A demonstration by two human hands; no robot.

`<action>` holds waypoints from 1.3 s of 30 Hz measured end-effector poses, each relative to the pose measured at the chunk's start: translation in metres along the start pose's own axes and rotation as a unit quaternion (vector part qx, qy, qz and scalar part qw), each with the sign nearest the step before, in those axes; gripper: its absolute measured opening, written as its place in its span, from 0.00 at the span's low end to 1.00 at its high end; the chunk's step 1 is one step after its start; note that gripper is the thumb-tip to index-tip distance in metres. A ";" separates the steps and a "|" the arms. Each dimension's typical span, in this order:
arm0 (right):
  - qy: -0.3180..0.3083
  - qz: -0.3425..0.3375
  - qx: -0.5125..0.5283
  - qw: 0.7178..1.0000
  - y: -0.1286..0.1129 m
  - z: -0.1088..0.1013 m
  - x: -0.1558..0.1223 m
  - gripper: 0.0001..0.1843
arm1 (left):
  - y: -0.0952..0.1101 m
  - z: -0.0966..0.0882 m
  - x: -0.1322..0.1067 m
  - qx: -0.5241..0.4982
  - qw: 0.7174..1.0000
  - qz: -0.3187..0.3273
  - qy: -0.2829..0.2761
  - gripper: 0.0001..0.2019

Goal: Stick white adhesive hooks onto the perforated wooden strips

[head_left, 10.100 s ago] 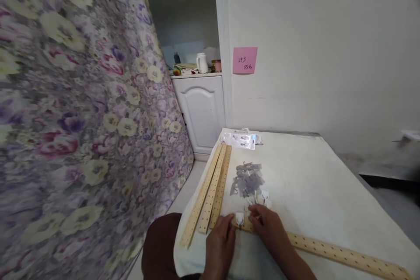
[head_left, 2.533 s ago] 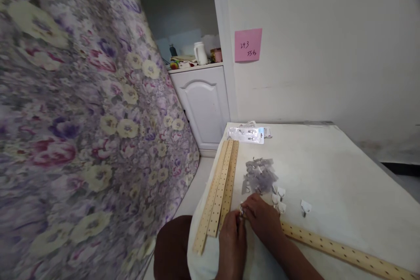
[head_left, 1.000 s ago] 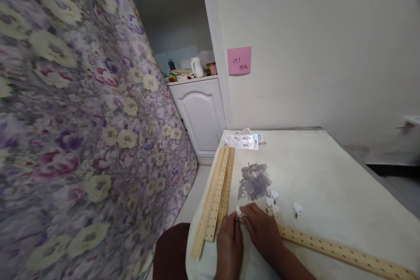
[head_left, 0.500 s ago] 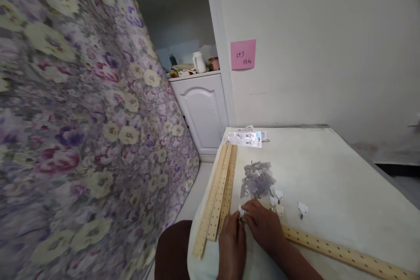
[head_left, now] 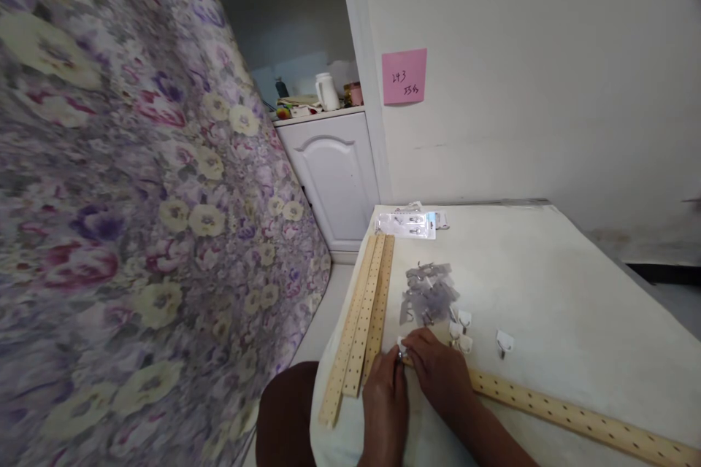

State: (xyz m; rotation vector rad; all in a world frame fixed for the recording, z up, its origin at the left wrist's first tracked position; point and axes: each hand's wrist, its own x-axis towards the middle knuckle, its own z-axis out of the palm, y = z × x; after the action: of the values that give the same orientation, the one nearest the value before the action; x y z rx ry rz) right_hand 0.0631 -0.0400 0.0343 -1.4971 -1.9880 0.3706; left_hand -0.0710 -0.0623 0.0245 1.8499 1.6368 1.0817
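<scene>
- White hook (head_left: pixel 402 345), a small adhesive one, sits at the near end of the long perforated wooden strip (head_left: pixel 548 408), right where the fingertips of both hands meet.
- Right hand (head_left: pixel 438 372) lies over that end of the strip, its grip closed down on the hook with the fingers bunched together.
- Left hand (head_left: pixel 385 398) comes in from below with its fingertips against the same end of the strip. Its grip is curled in, but whether it actually clasps the hook or the strip is hidden, so I cannot tell.
- The long strip runs from the hands off toward the lower right, flat on the table (head_left: pixel 548 284), which is covered with a pale cloth.
- Three more strips (head_left: pixel 364 314) lie side by side along the table's left edge, just left of the hands.
- A heap of greyish hooks (head_left: pixel 428 293) lies just beyond the hands. A few loose white hooks (head_left: pixel 504 341) lie to the right of it.
- A clear packet (head_left: pixel 408 224) rests at the far edge of the table.
- A pink note (head_left: pixel 404 76) is stuck to the wall, and flowered fabric (head_left: pixel 136 197) fills the left side.
</scene>
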 end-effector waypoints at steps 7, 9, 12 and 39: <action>-0.012 0.003 -0.002 1.000 -0.003 -0.002 0.001 0.14 | 0.004 -0.003 -0.001 -0.005 1.000 -0.003 -0.010 0.15; -0.012 0.003 -0.009 1.000 -0.003 -0.001 0.001 0.15 | 0.004 -0.003 -0.001 -0.008 1.000 0.000 -0.010 0.15; -0.010 -0.002 -0.023 1.000 -0.004 -0.001 0.001 0.15 | 0.005 -0.003 -0.001 -0.015 1.000 0.004 -0.003 0.14; 0.002 -0.006 0.003 1.000 -0.001 0.000 -0.005 0.18 | -0.004 -0.001 -0.005 -0.007 0.999 0.027 0.045 0.15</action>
State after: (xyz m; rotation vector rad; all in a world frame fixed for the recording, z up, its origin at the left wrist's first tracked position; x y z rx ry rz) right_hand 0.0634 -0.0451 0.0333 -1.4804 -1.9898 0.3687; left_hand -0.0738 -0.0665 0.0207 1.8714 1.6335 1.2121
